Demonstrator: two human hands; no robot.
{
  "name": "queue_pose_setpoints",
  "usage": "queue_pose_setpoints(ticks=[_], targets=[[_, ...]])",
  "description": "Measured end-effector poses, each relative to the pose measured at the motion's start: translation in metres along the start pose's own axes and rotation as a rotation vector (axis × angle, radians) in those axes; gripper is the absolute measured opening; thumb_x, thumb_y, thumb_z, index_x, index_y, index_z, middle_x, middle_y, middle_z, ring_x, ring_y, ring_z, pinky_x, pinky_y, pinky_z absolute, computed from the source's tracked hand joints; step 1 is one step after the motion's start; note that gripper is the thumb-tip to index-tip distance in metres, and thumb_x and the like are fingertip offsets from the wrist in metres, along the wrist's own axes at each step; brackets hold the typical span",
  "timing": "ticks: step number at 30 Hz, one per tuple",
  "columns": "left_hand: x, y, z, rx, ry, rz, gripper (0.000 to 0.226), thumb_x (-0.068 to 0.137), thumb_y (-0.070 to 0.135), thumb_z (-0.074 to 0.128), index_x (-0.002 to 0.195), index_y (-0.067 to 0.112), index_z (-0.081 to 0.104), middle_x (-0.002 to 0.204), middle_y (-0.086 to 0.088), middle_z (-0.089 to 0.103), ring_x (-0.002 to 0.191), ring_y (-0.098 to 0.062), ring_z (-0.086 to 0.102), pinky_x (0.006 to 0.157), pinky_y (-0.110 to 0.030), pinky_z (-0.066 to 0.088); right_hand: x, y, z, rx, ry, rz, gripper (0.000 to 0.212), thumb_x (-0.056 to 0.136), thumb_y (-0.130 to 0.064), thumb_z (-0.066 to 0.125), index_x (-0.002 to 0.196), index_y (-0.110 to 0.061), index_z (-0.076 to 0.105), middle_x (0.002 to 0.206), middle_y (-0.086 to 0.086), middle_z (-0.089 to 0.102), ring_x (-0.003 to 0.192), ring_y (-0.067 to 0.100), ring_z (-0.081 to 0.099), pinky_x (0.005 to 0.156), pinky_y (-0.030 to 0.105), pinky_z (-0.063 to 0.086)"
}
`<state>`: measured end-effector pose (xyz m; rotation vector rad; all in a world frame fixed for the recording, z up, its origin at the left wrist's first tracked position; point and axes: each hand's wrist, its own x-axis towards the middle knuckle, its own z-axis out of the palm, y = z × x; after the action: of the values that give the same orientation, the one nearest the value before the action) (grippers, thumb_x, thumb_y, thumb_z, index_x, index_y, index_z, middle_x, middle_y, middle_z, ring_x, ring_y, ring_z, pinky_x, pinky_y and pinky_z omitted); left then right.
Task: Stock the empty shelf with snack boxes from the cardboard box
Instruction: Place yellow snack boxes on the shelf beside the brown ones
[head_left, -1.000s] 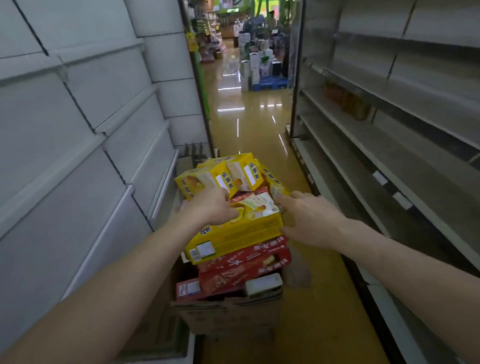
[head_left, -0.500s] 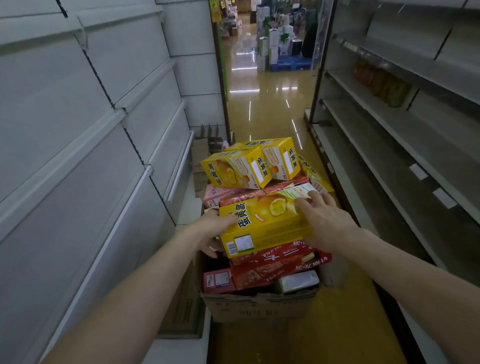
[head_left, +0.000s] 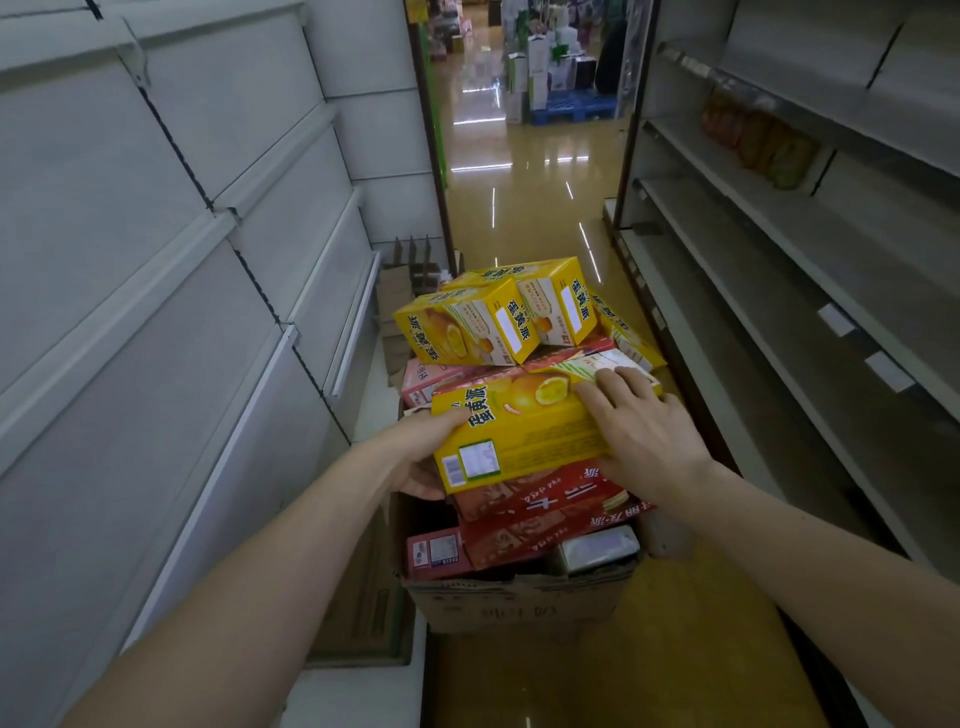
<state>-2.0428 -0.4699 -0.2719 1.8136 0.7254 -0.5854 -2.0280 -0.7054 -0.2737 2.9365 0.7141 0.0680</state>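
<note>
While the carton (head_left: 519, 603) on the floor between the two racks is heaped above its rim, I judge the stocking barely begun. The left shelves (head_left: 156, 291) carry nothing that I can see. The right shelves (head_left: 779, 291) are bare apart from a few packets (head_left: 753, 135) high up, and I cannot tell which side I am meant to fill.

I have one yellow box (head_left: 519, 431) in hand, lying on top of the red boxes (head_left: 545, 514) in the carton and not yet clear of the heap. My left hand (head_left: 415, 457) grips its left end, thumb above and fingers curled beneath. My right hand (head_left: 644, 436) rests on its right end, fingers spread nearly straight over the top.

Left to do, I reckon: this box, two more yellow ones (head_left: 467, 327) behind it, the red ones, a pink one (head_left: 436, 374) and whatever lies under them.

The yellow boxes read 蛋黄派. The red print is upside down; I make out 派 only. The barcode label and the carton's print are too small to read.
</note>
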Motion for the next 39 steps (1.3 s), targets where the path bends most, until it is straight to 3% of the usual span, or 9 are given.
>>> queue_pose_setpoints(ticks=[4, 6, 9, 12, 17, 20, 28, 34, 39], targets=[[-0.013, 0.019, -0.001, -0.051, 0.008, 0.057, 0.029, 0.097, 0.051, 0.047, 0.098, 0.024, 0.055, 0.08, -0.005, 0.064, 0.07, -0.019, 0.06, 0.06, -0.026, 0.043, -0.006, 0.012, -0.02, 0.048, 0.048, 0.012, 0.079, 0.083, -0.039, 0.063, 0.146, -0.022, 0.019, 0.148, 0.003, 0.025, 0.138, 0.025, 0.022, 0.095, 0.043, 0.044], [-0.02, 0.035, 0.0, -0.148, -0.026, 0.088, 0.026, 0.095, 0.045, 0.054, 0.108, 0.022, 0.056, 0.085, -0.006, 0.066, 0.071, -0.02, 0.062, 0.055, -0.027, 0.048, -0.01, 0.024, -0.034, 0.068, 0.093, 0.029, 0.079, 0.084, -0.042, 0.062, 0.147, -0.023, 0.019, 0.149, 0.003, 0.025, 0.138, 0.025, 0.022, 0.098, 0.044, 0.043], [-0.03, 0.064, 0.008, -0.325, -0.137, 0.097, 0.041, 0.091, 0.035, 0.062, 0.125, 0.013, 0.058, 0.111, -0.014, 0.067, 0.094, -0.029, 0.065, 0.07, -0.041, 0.056, -0.021, 0.049, -0.058, 0.047, 0.16, 0.062, 0.081, 0.085, -0.048, 0.062, 0.149, -0.025, 0.015, 0.149, 0.004, 0.023, 0.138, 0.025, 0.023, 0.102, 0.044, 0.04], [-0.039, 0.096, 0.029, -0.377, -0.252, 0.128, 0.031, 0.091, 0.036, 0.061, 0.112, 0.013, 0.064, 0.109, -0.013, 0.069, 0.091, -0.028, 0.066, 0.066, -0.037, 0.058, -0.039, 0.083, -0.08, -0.001, 0.219, 0.117, 0.082, 0.086, -0.043, 0.063, 0.149, -0.026, 0.013, 0.149, 0.004, 0.025, 0.138, 0.025, 0.024, 0.104, 0.043, 0.036], [-0.056, 0.145, 0.082, -0.266, -0.369, 0.236, 0.027, 0.091, 0.044, 0.056, 0.09, 0.018, 0.066, 0.094, -0.009, 0.068, 0.08, -0.024, 0.065, 0.073, -0.036, 0.054, -0.087, 0.145, -0.115, 0.08, 0.265, 0.184, 0.075, 0.083, -0.05, 0.062, 0.145, -0.029, 0.027, 0.143, 0.0, 0.037, 0.131, 0.021, 0.033, 0.1, 0.039, 0.035], [-0.072, 0.168, 0.123, -0.137, -0.415, 0.345, 0.034, 0.092, 0.051, 0.052, 0.094, 0.021, 0.066, 0.101, -0.009, 0.067, 0.085, -0.025, 0.064, 0.076, -0.036, 0.052, -0.122, 0.18, -0.137, 0.271, 0.219, 0.283, 0.076, 0.078, -0.062, 0.059, 0.143, -0.032, 0.035, 0.138, -0.004, 0.041, 0.127, 0.017, 0.037, 0.101, 0.042, 0.04], [-0.11, 0.21, 0.233, 0.258, -0.506, 0.553, 0.043, 0.089, 0.065, 0.046, 0.098, 0.027, 0.064, 0.088, 0.001, 0.067, 0.072, -0.018, 0.054, 0.073, -0.032, 0.038, -0.22, 0.263, -0.166, 0.643, 0.213, 0.609, 0.052, 0.075, -0.052, 0.072, 0.124, -0.041, 0.055, 0.117, -0.008, 0.059, 0.099, 0.01, 0.06, 0.085, 0.033, 0.051], [-0.149, 0.238, 0.305, 0.022, -0.829, 0.724, 0.054, 0.079, 0.054, 0.054, 0.121, 0.022, 0.064, 0.113, -0.005, 0.072, 0.105, -0.024, 0.067, 0.089, -0.038, 0.054, -0.292, 0.307, -0.191, 0.736, 0.364, 0.721, 0.048, 0.079, -0.042, 0.072, 0.123, -0.027, 0.061, 0.108, -0.009, 0.063, 0.094, 0.007, 0.062, 0.079, 0.024, 0.048], [-0.18, 0.259, 0.371, 0.014, -0.891, 0.77, 0.066, 0.074, 0.05, 0.076, 0.13, 0.02, 0.056, 0.112, -0.002, 0.072, 0.092, -0.019, 0.069, 0.079, -0.039, 0.055, -0.345, 0.336, -0.212, 0.758, 0.483, 0.806, 0.048, 0.077, -0.041, 0.072, 0.121, -0.025, 0.062, 0.107, -0.006, 0.065, 0.093, 0.008, 0.062, 0.081, 0.026, 0.049]])
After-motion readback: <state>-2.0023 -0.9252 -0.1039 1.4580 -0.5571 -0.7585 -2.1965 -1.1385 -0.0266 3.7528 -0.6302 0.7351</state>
